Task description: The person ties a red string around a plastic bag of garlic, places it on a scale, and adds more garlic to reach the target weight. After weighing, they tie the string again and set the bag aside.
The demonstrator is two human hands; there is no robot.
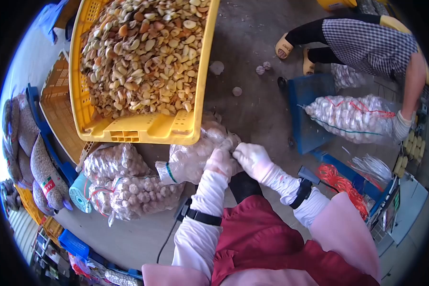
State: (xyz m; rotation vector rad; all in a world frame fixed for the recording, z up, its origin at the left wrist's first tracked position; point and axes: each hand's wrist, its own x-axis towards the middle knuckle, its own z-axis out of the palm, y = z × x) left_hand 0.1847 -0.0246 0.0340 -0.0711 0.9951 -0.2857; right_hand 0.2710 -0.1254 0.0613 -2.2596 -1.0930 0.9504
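Observation:
A clear plastic bag of garlic (193, 155) lies on the floor just below the yellow crate, with its gathered end bunched near my hands. My left hand (220, 163), in a white glove, is closed around that gathered plastic. Close beside it, my gloved right hand (252, 159) has its fingers pinched together at the bag's edge. What exactly sits between those right fingertips is too small to be sure of, but it looks like the same plastic. A green band shows at the bag's left end.
A yellow crate (148, 137) heaped with garlic cloves (143, 62) stands ahead. Filled garlic bags (138, 195) lie to the left, beside a teal roll (81, 193). At right, a co-worker's gloved hand (402, 127) holds another garlic bag (352, 119) near a blue cart (310, 109). Red twine (341, 183) lies nearby.

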